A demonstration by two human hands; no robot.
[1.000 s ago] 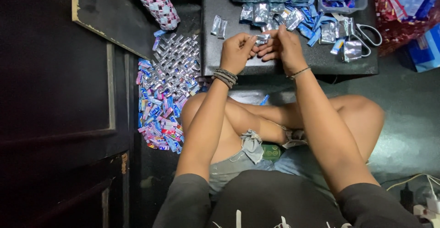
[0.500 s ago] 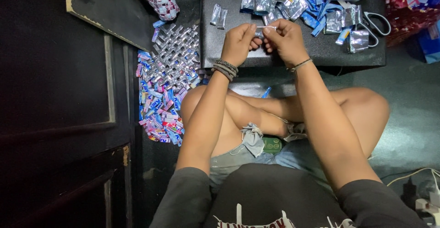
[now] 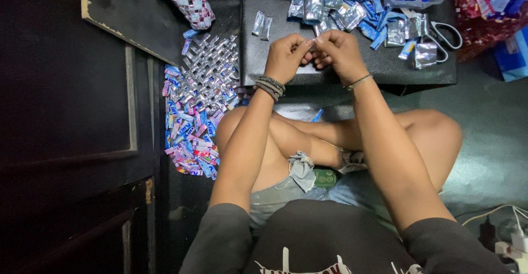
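Here, left hand (image 3: 286, 56) and right hand (image 3: 339, 54) pinch a small foil strip (image 3: 313, 44), lying left-right, above the tabletop's (image 3: 352, 73) bare near edge.

The person wears a dark short-sleeved shirt with a pale print, frayed denim shorts, stacked dark bracelets (image 3: 269, 86) on the left wrist and a thin band (image 3: 358, 81) on the right.

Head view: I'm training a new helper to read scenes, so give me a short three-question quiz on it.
1. True or false: both hands pinch one small silvery strip.
2. Where do the scissors lie? A) on the dark board B) on the floor C) in the lap
3. What lies on the floor beside the person's left knee?

Key: 1 true. 2 A, on the dark board. 3 A woven mat of folded wrappers.
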